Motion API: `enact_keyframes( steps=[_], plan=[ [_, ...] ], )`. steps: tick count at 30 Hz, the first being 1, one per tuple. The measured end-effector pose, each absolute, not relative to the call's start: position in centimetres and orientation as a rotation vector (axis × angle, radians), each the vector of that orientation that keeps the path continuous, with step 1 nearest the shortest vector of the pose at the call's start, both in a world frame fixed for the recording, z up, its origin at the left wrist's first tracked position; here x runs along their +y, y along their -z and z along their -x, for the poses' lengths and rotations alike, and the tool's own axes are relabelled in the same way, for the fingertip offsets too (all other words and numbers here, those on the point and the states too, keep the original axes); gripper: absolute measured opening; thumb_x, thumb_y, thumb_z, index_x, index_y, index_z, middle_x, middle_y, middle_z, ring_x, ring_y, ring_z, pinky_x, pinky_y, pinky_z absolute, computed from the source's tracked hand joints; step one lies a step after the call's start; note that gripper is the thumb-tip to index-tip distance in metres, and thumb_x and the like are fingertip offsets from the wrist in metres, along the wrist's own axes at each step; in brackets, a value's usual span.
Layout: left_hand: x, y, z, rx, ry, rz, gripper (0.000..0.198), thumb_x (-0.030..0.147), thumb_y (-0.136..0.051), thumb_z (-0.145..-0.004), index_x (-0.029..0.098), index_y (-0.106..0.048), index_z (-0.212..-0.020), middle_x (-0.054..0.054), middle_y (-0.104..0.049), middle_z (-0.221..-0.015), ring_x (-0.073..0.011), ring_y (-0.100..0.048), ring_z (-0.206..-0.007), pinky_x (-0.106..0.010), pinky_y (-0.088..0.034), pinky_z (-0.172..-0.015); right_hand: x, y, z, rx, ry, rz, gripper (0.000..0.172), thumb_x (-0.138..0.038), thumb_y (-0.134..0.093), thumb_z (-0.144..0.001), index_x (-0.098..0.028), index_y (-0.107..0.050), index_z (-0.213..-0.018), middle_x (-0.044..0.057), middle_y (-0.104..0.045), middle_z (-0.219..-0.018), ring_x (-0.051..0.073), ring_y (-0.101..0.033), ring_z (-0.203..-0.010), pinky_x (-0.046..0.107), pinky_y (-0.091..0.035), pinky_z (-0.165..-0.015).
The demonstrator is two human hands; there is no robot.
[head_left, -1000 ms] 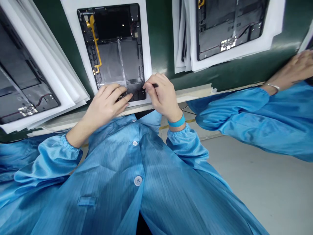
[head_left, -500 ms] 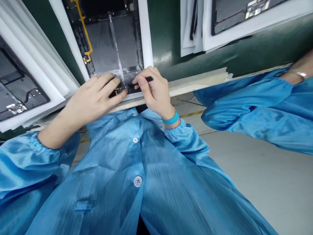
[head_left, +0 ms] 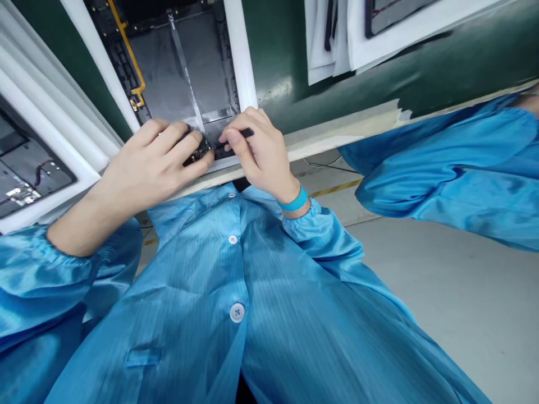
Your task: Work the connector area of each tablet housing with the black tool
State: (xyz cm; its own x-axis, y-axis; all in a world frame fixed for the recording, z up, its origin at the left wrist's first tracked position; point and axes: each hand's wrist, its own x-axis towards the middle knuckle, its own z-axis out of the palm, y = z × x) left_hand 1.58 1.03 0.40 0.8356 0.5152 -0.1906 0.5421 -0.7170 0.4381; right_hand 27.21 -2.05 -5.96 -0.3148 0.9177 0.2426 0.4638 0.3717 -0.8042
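Observation:
An opened tablet-like device lies in front of me, its inside facing up, with a silvery ribbon cable running down its middle and a yellow flex cable on the left. My left hand rests over the device's near end, fingers apart and fingertips around a small dark circuit board, which they partly cover. Close beside it, my right hand pinches a thin black tool that looks like tweezers. Its tip, near the board's right side, is hidden by the fingers.
White foam sheets and another opened device lie at left. More white sheets with a device are at upper right on the green bench mat. A co-worker's blue sleeve is at the right.
The view has shifted a little, so the device sits further left and higher. Both hands keep nearly the same pose at its near end. The co-worker's wrist has mostly left the picture.

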Motion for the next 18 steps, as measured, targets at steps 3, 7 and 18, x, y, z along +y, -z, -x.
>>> enact_keyframes(
  steps=[3, 7, 18],
  plan=[
    [0.9, -0.3, -1.8, 0.84, 0.06, -2.451, 0.046, 0.029, -0.029, -0.123, 0.025, -0.067, -0.149, -0.012, -0.069, -0.152, -0.0414, -0.061, -0.153, -0.079, -0.049, -0.122, -2.0, 6.0, -27.1, -1.916, -0.813, 1.174, 0.051, -0.055, -0.026, -0.125, -0.027, -0.061, -0.101, 0.006, -0.073, -0.096, 0.025, -0.065, -0.097, 0.046, -0.052, -0.098],
    [0.8, 0.2, -1.8, 0.944, 0.065, -2.468, 0.045, 0.042, -0.039, -0.124, 0.024, -0.074, -0.145, -0.013, -0.067, -0.155, -0.0454, -0.06, -0.151, -0.078, -0.049, -0.121, -2.0, 6.0, -27.1, -1.931, -0.779, 1.156, 0.052, -0.054, -0.024, -0.125, -0.026, -0.061, -0.102, 0.006, -0.074, -0.096, 0.025, -0.065, -0.097, 0.045, -0.051, -0.097],
    [0.8, 1.7, -1.2, 0.964, -0.102, -2.529, 0.035, 0.039, -0.049, -0.119, 0.034, -0.079, -0.137, -0.009, -0.067, -0.152, -0.0425, -0.059, -0.148, -0.077, -0.049, -0.122, -2.0, 6.4, -27.2, -1.974, -0.661, 1.087, 0.042, -0.043, -0.029, -0.127, -0.026, -0.061, -0.106, 0.004, -0.076, -0.098, 0.023, -0.065, -0.094, 0.042, -0.051, -0.094]
  ],
)
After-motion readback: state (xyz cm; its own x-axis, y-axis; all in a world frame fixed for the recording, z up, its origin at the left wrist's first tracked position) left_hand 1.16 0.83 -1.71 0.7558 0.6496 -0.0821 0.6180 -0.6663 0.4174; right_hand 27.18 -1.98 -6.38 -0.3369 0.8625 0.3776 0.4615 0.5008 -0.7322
